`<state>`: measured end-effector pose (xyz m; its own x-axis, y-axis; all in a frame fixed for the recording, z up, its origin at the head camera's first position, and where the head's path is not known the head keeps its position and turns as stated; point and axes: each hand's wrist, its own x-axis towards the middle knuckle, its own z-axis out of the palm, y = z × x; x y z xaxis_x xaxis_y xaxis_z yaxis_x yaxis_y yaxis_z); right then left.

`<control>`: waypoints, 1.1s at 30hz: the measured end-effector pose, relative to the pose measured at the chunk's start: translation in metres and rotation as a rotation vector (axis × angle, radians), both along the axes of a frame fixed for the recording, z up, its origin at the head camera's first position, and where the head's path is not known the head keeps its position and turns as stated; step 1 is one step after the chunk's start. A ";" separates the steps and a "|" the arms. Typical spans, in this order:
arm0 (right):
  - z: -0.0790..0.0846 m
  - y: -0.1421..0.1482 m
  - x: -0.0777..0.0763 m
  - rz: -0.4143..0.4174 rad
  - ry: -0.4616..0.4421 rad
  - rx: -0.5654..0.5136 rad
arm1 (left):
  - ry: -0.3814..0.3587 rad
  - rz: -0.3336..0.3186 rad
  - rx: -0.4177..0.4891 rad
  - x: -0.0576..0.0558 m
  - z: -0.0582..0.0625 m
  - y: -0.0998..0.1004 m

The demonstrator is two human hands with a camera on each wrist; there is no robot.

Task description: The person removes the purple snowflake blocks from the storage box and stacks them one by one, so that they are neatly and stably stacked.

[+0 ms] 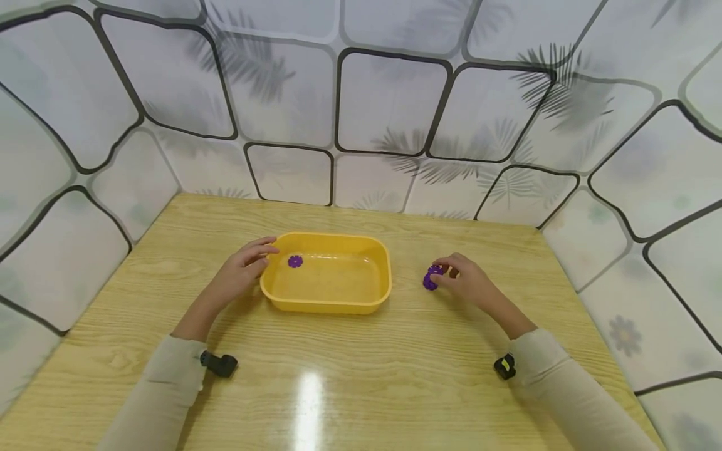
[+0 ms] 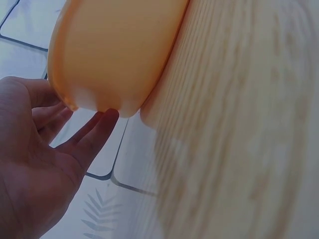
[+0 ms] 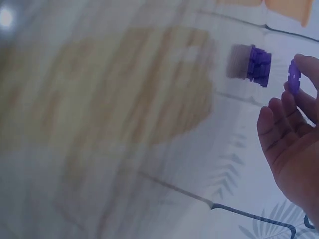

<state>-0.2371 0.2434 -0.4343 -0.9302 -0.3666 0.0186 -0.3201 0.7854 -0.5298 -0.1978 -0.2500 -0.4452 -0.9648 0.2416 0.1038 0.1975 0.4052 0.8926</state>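
A shallow yellow plastic tub (image 1: 327, 307) stands on the table, with one purple flower-shaped disc (image 1: 295, 261) lying inside at its left end. My left hand (image 1: 246, 266) holds the tub's left end, fingers over the rim and thumb at the outer wall; the left wrist view shows this hand (image 2: 55, 144) at the tub's end wall (image 2: 109, 59). To the right of the tub, my right hand (image 1: 461, 279) pinches another purple disc (image 3: 294, 77) between thumb and finger. Just beside that disc is a short stack of purple discs (image 3: 259, 65) on the table.
The wooden table (image 1: 361, 363) has a light glare near its front. Patterned sheeting (image 1: 389, 100) encloses the table at the back and both sides. Small black devices sit at the left wrist (image 1: 220, 363) and the right wrist (image 1: 504, 366).
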 end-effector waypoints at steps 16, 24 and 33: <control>-0.009 0.007 -0.009 0.028 -0.102 0.053 | 0.007 -0.007 0.009 -0.001 -0.002 -0.001; -0.012 0.007 -0.010 0.033 -0.104 0.062 | 0.023 -0.006 0.001 0.000 -0.001 0.000; -0.009 0.006 -0.007 0.047 -0.114 0.042 | -0.021 -0.002 0.006 -0.001 0.000 0.000</control>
